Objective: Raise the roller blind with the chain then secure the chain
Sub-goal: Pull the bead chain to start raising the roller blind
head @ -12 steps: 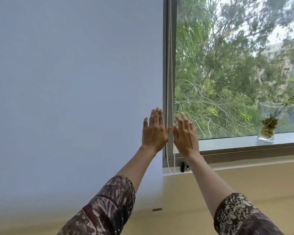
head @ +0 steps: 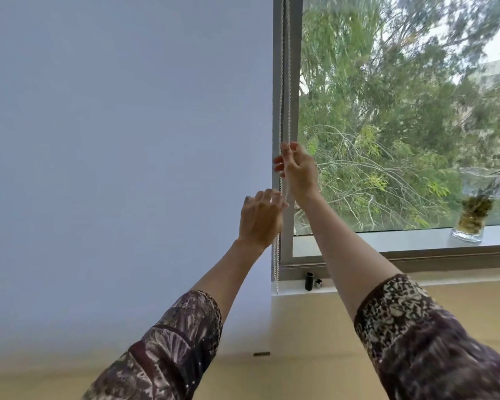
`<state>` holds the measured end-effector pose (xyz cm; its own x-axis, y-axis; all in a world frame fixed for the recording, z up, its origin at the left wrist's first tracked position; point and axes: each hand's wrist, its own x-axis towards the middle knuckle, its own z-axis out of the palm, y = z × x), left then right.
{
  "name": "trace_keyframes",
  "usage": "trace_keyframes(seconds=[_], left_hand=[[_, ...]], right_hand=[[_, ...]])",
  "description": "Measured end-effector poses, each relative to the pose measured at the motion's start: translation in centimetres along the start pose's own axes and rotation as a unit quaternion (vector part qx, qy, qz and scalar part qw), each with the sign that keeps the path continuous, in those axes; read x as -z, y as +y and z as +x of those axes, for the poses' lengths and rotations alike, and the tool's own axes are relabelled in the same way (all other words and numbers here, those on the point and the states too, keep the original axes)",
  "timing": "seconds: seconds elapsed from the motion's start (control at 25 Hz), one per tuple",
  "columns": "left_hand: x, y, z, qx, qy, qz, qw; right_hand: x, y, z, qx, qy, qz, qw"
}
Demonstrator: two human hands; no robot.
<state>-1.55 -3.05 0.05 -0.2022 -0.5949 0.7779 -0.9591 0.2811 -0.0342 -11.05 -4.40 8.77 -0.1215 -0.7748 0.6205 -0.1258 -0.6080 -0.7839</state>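
Observation:
A pale blue-grey roller blind [head: 122,157] hangs fully lowered over the left window, its bottom bar near the wall below the sill. A white bead chain [head: 281,82] hangs in a loop along the window frame at the blind's right edge. My right hand [head: 299,168] is raised and its fingers are closed around the chain strands. Lower down, my left hand [head: 261,217] has its fingers curled on the chain just below the right hand. The chain's loop end [head: 276,272] dangles down to the sill.
A grey window frame post [head: 293,67] stands behind the chain. A small black cylinder [head: 309,280] and a small clip stand on the sill. A glass vase with plant cuttings [head: 472,210] sits on the ledge at the far right. Trees show outside.
Both hands were flat and open beside the chain. Now the right hand has risen and closed on the chain, and the left hand has curled onto it lower down.

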Motion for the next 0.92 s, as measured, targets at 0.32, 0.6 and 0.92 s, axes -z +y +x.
trace_keyframes(seconds=[0.32,0.6,0.92], left_hand=[[0.6,-1.9,-0.3,0.031,0.022,-0.164,0.986],[4.0,-0.7,2.9,0.192,0.048,-0.374,0.906],[6.8,0.6,6.0,0.222,-0.067,-0.552,0.801]], right_hand=[[-1.0,-0.1,-1.1,0.099,0.085,-0.014,0.991],[-0.7,-1.2,-2.8,0.111,0.106,-0.019,0.988],[-0.4,-4.0,-4.9,0.085,0.029,0.061,0.994]])
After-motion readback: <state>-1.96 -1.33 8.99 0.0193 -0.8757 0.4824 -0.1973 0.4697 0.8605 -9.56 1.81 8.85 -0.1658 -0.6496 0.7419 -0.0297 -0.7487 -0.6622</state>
